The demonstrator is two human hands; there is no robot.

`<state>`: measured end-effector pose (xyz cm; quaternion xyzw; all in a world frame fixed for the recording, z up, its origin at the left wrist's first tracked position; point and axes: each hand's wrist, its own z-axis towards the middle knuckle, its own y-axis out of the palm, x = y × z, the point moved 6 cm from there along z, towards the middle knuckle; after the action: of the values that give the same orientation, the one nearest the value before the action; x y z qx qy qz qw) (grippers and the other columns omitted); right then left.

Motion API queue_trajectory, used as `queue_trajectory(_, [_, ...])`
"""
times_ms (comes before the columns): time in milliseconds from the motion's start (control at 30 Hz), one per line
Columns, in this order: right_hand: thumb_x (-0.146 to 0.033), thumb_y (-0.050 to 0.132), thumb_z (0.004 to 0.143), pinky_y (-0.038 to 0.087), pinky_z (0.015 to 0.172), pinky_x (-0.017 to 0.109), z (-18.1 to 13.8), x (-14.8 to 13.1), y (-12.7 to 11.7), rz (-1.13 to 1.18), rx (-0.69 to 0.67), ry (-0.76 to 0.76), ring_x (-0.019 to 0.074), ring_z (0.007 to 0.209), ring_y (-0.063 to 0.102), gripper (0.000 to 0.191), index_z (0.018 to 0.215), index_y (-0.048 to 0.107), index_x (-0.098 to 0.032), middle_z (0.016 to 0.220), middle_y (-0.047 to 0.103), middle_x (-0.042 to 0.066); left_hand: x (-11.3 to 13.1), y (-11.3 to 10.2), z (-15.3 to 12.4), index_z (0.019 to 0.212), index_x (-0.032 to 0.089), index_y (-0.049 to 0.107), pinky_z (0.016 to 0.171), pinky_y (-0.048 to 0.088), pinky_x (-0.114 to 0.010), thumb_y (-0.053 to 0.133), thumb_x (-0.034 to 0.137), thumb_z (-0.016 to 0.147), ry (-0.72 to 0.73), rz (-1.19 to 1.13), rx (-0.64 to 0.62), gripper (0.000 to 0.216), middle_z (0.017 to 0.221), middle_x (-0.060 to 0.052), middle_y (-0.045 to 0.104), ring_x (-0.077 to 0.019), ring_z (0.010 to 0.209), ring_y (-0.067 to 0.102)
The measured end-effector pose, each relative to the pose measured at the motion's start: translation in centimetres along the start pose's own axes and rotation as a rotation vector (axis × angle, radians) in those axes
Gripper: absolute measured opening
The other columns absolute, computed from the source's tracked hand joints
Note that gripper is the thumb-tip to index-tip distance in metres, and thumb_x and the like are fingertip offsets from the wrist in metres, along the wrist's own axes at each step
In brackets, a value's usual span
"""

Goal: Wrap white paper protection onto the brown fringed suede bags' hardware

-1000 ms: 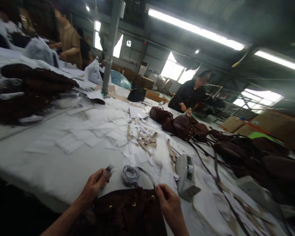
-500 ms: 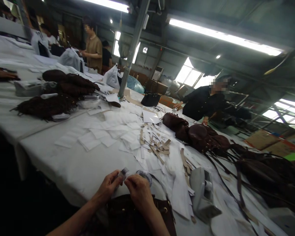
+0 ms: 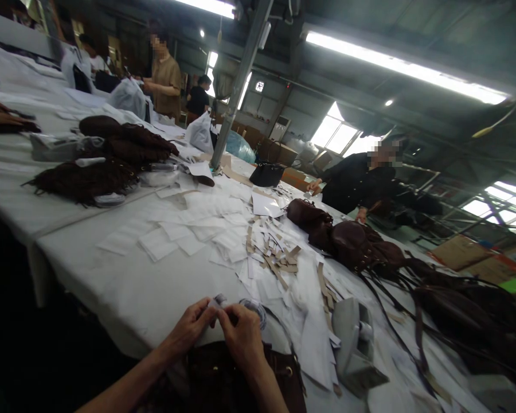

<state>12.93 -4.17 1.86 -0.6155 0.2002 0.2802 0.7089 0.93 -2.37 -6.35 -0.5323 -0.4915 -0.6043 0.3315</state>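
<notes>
My left hand [image 3: 190, 328] and my right hand [image 3: 242, 331] meet at the near table edge, fingertips pinched together on a small pale piece [image 3: 218, 302] held between them. Below my wrists lies a dark brown suede bag [image 3: 223, 381] with metal eyelets. A grey coil of cord [image 3: 253, 308] sits just beyond my right hand. A grey tape dispenser [image 3: 353, 347] stands to the right of my hands.
White paper slips [image 3: 184, 229] and tan card strips [image 3: 275, 258] litter the white table [image 3: 112, 287]. Brown bags with long straps [image 3: 356, 246] lie to the right, fringed brown pieces [image 3: 90, 178] to the left. A person in black [image 3: 356, 183] leans across the table; others stand at the far left.
My right hand came over from the bag to join my left hand on the small piece. The view has swung left and up slightly.
</notes>
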Motion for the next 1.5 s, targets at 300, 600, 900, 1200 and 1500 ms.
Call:
queue_trajectory(300, [-0.021, 0.053, 0.083, 0.045, 0.065, 0.025, 0.4, 0.3, -0.1, 0.187, -0.081, 0.035, 0.0174, 0.070, 0.066, 0.019, 0.077, 0.071, -0.018, 0.076, 0.074, 0.004, -0.1, 0.2, -0.1, 0.077, 0.017, 0.053, 0.046, 0.026, -0.020, 0.060, 0.055, 0.079, -0.058, -0.163, 0.002, 0.039, 0.058, 0.006, 0.044, -0.0084, 0.049, 0.035])
queue_trajectory(600, [-0.028, 0.058, 0.082, 0.047, 0.069, 0.027, 0.4, 2.0, 0.1, 0.121, 0.132, 0.099, 0.0198, 0.073, 0.067, 0.017, 0.080, 0.072, -0.019, 0.078, 0.074, 0.005, -0.7, 0.2, 0.0, 0.083, 0.016, 0.056, 0.048, 0.032, -0.018, 0.067, 0.046, 0.078, -0.080, -0.359, 0.026, 0.033, 0.061, 0.005, 0.048, -0.0077, 0.051, 0.040])
queue_trajectory(900, [-0.030, 0.049, 0.089, 0.046, 0.071, 0.028, -1.2, 0.3, 0.5, 0.150, 0.246, 0.128, 0.0186, 0.074, 0.065, 0.026, 0.085, 0.070, -0.017, 0.080, 0.071, 0.006, -1.0, -1.2, 0.0, 0.078, 0.018, 0.054, 0.052, 0.037, -0.018, 0.062, 0.050, 0.080, 0.019, -0.256, 0.256, 0.034, 0.062, 0.005, 0.049, -0.0093, 0.056, 0.044])
queue_trajectory(1200, [-0.032, 0.052, 0.087, 0.049, 0.073, 0.030, -0.3, -0.2, 3.6, 0.442, 0.136, 0.205, 0.0215, 0.078, 0.067, 0.027, 0.094, 0.072, -0.015, 0.088, 0.074, 0.009, 0.4, -1.4, -0.2, 0.075, 0.017, 0.061, 0.058, 0.042, -0.023, 0.062, 0.050, 0.079, 0.111, -0.029, 0.271, 0.034, 0.064, 0.002, 0.058, -0.0156, 0.063, 0.052])
queue_trajectory(1500, [-0.032, 0.057, 0.085, 0.047, 0.070, 0.028, -1.5, 0.8, 3.3, 0.426, 0.308, 0.140, 0.0186, 0.074, 0.063, 0.019, 0.087, 0.071, -0.019, 0.081, 0.070, 0.005, -0.2, -1.0, 0.0, 0.079, 0.017, 0.063, 0.064, 0.047, -0.025, 0.057, 0.050, 0.082, 0.115, 0.109, 0.228, 0.034, 0.071, 0.000, 0.062, -0.0177, 0.068, 0.055])
